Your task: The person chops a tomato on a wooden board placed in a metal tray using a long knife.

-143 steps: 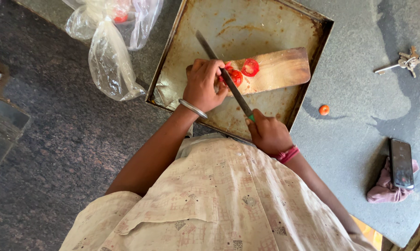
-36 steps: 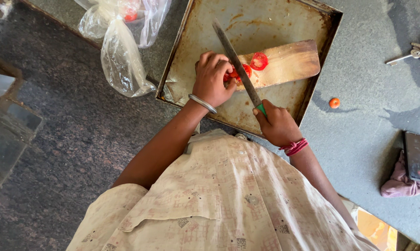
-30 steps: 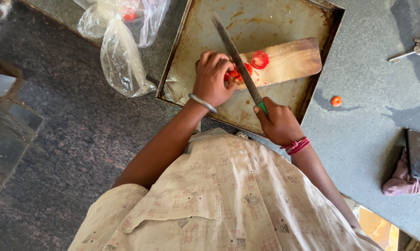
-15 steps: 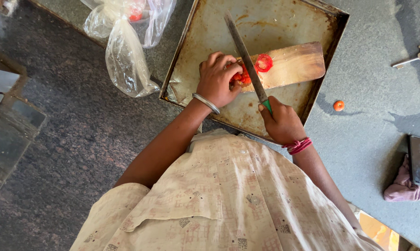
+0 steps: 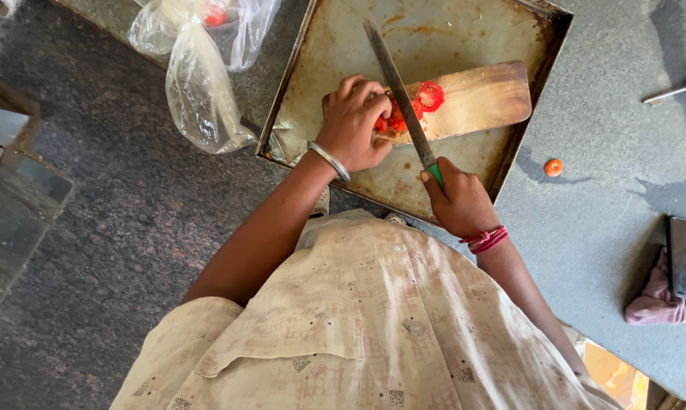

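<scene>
Now the knife (image 5: 398, 91) has slid closer to the left hand (image 5: 356, 121) pinning the tomato (image 5: 398, 115), right hand (image 5: 458, 201) clenched round its handle, so another slice looks underway.

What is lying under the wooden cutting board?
The wooden cutting board rests in a worn metal tray. The tray's bottom directly beneath the board is covered, so anything there cannot be seen.

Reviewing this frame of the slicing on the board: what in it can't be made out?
Head view, the only one:
- The tomato under the left hand: its fingers and the knife cover most of it, so how much is uncut cannot be told.
- The knife handle: only a green bit shows above the right hand.
- The keys: cut off by the right edge.
- The plastic bags: contents blurred by the film and cut by the top edge.
</scene>
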